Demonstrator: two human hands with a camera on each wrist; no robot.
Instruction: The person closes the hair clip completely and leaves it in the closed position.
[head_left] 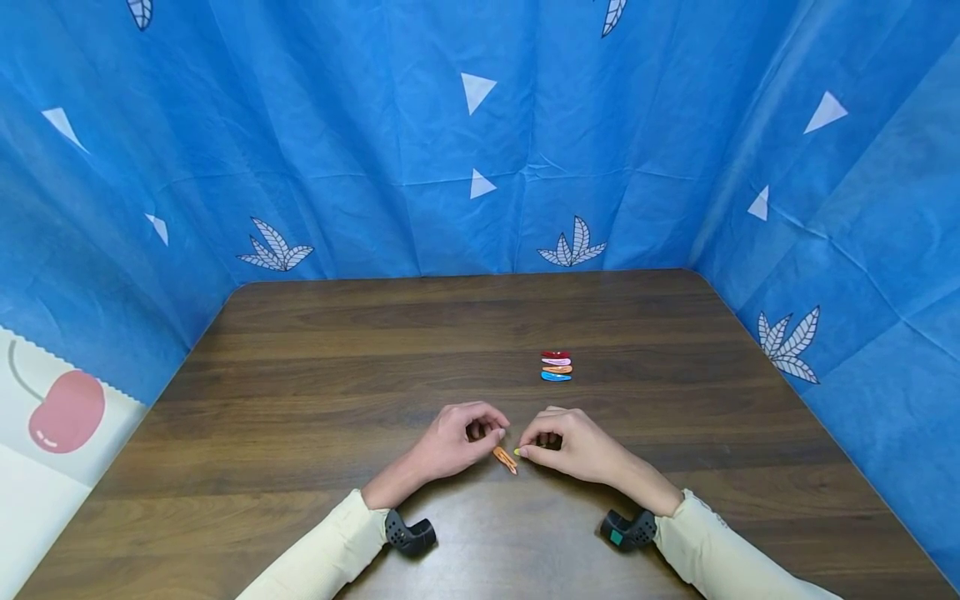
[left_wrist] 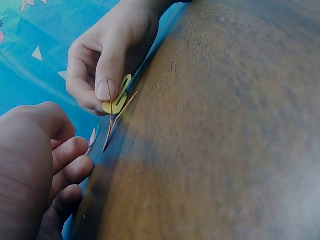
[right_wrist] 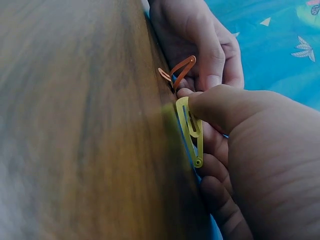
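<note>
1 yellow clip [right_wrist: 196, 133] was pinched btwn thumb and curled forefinger of the R grip [head_left: 577, 446], just beside the gap btwn the two hands; whether the wood was touched by it couldn't be told. 1 loose orange clip [head_left: 506, 459] was seen near it, w/ its two arms splayed apart, close by the L grip [head_left: 459, 437]. Nothing was held by the L grip; its fingers were loosely bent, thumb and forefinger apart.

Beyond the R grip, 4 more clips were laid in a neat stack-like row, 1 ea.: blue clip [head_left: 556, 377] nearest, then second orange clip [head_left: 557, 369], pink clip [head_left: 557, 362] and red clip [head_left: 556, 355] farthest. Total qty: 6 clips, incl. 2 orange.

All was carried by 1 brown wood-grain tabletop [head_left: 375, 358]. Its far edge and both slanting side edges were shown in the head view; the near edge was cut off. Wide room for moving was left L of the hands and R of the row, w/ a good stretch btwn row and far edge. The hands were kept well in from both side edges.

2 pale sleeves [head_left: 330, 546] and 2 black wrist devices [head_left: 410, 534] were seen, 1 per arm. The far and R edges were bordered by blue curtain [head_left: 345, 108], printed w/ white triangles and leaves; at far L, 1 cherry print [head_left: 67, 412] was shown on white cloth [head_left: 37, 500].
</note>
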